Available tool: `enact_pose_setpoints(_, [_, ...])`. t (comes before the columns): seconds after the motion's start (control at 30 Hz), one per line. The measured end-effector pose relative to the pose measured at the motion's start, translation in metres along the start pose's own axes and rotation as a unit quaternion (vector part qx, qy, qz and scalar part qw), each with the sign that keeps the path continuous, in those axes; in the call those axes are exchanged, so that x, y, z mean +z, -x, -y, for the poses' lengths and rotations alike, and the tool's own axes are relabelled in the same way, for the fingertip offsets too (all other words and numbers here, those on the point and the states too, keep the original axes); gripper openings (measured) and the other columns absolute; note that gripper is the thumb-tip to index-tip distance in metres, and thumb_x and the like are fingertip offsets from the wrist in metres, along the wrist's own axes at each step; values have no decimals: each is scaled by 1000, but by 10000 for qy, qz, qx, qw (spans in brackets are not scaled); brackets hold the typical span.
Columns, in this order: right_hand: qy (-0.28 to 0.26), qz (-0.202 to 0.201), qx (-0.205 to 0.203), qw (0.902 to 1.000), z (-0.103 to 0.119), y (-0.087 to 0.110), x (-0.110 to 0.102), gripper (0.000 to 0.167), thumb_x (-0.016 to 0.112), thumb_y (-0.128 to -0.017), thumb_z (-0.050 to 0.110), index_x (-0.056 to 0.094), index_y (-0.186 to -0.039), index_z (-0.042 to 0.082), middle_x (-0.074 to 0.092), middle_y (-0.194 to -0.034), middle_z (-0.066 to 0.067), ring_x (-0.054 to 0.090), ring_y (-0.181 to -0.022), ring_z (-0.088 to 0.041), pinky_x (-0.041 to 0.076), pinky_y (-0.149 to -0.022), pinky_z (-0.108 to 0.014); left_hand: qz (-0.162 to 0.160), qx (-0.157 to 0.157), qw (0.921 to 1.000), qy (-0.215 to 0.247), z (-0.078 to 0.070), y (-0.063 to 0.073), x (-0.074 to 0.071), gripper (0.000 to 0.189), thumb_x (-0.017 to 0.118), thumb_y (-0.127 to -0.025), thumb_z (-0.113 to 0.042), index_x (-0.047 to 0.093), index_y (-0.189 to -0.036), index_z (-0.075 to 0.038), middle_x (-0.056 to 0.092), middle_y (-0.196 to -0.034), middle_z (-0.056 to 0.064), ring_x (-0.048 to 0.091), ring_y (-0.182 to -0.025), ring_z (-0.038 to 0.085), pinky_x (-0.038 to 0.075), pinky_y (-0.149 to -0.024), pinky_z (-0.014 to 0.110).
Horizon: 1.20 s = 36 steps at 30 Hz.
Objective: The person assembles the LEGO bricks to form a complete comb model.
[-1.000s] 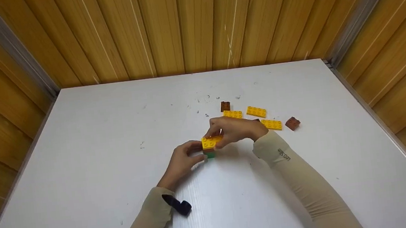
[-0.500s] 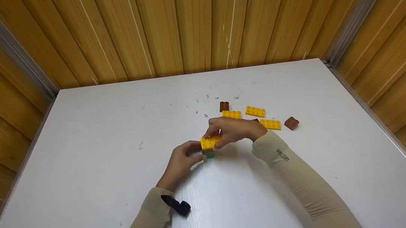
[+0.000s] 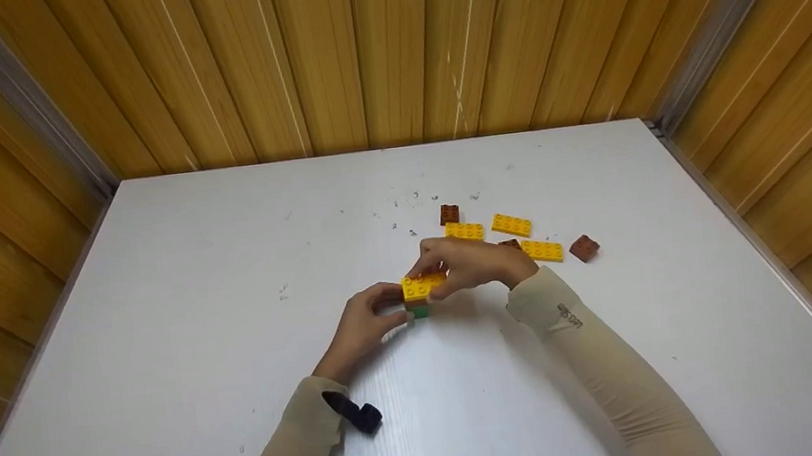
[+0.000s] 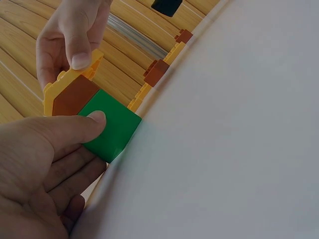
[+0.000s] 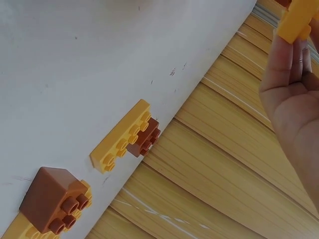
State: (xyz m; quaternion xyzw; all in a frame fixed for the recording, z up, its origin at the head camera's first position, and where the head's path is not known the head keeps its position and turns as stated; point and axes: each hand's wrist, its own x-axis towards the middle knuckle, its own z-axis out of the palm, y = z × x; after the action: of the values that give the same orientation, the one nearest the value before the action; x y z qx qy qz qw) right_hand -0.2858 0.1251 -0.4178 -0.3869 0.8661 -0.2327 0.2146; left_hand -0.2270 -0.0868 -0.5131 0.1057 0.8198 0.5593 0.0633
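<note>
A small stack of toy building bricks stands between the two hands, near the middle of the white table (image 3: pixel 224 368). Its bottom is a green brick (image 4: pixel 117 132), with a brown brick (image 4: pixel 75 95) on it and a flat yellow brick (image 3: pixel 416 289) on top. In the left wrist view the yellow brick overhangs the brown one. The left hand (image 3: pixel 366 328) holds the green brick, its thumb pressed on one face and its fingers behind. From the right, the right hand (image 3: pixel 472 263) pinches the overhanging part of the yellow brick between thumb and fingers, partly covering it.
Beyond the right hand lie loose yellow bricks (image 3: pixel 511 225) and brown bricks (image 3: pixel 585 248); one brown brick (image 3: pixel 510 245) is partly hidden behind the right wrist. Wood-patterned walls (image 3: pixel 358 59) bound the table's back and sides. A black device (image 3: pixel 356 411) sits on the left sleeve.
The head view shifts very slightly. Both hands keep their hold on the stack, and a little more of the brown brick behind the right wrist shows.
</note>
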Motion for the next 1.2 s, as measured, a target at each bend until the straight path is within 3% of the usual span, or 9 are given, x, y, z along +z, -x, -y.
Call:
enact_pose_setpoints(0.67, [70, 165, 62, 9998, 6, 1, -2, 42, 75, -83, 18, 66, -124, 17, 59, -106, 0, 59, -102, -17, 51, -93, -34, -10, -49, 10000, -82, 0, 0, 0, 38, 75, -82, -11, 64, -119, -11, 68, -119, 6, 62, -113, 21, 46, -104, 39])
enact_pose_setpoints(0.93, [174, 188, -84, 9996, 4, 0, -4, 42, 75, -83, 15, 66, -124, 15, 61, -108, -3, 59, -101, -18, 51, -91, -34, 65, 123, 9999, -5, 1, 1, -1, 38, 74, -83, -10, 63, -119, -10, 68, -118, 6, 62, -114, 22, 44, -105, 40])
enact_pose_setpoints(1.2, [113, 131, -274, 9995, 0, 0, -6, 44, 75, -83, 19, 65, -125, 11, 63, -111, -7, 61, -103, -22, 53, -91, -42, 45, 178, 9998, 10, 2, 1, 0, 37, 74, -83, -8, 64, -119, -8, 68, -118, 8, 62, -113, 22, 45, -105, 40])
